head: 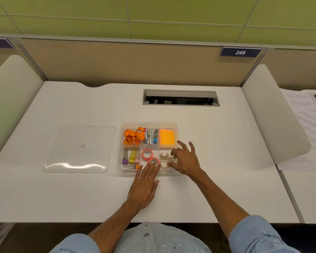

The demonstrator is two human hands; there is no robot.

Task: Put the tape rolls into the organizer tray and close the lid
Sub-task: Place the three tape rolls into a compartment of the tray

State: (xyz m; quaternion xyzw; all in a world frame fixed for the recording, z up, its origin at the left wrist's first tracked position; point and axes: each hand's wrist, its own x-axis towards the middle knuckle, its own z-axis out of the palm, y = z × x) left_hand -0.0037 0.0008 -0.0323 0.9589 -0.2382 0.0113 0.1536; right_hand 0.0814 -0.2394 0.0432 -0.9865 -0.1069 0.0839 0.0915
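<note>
A clear organizer tray (pixel 150 123) sits mid-table. Its front right compartment holds two pink tape rolls (pixel 147 153) (pixel 153 160) and several pale tape rolls (pixel 164 155). My left hand (pixel 144 187) lies flat at the tray's front edge, fingertips touching the nearer pink roll. My right hand (pixel 185 159) hovers over the compartment's right side, thumb and fingers pinching a pale tape roll (pixel 172 160). The clear lid (pixel 78 148) lies flat on the table left of the tray.
Other compartments hold an orange lanyard (pixel 133 136), staplers (pixel 150 136), orange sticky notes (pixel 167 137) and markers (pixel 132 155). A cable hatch (pixel 181 98) is open behind the tray. White side dividers (pixel 274 115) flank the desk; papers (pixel 306 123) lie at right.
</note>
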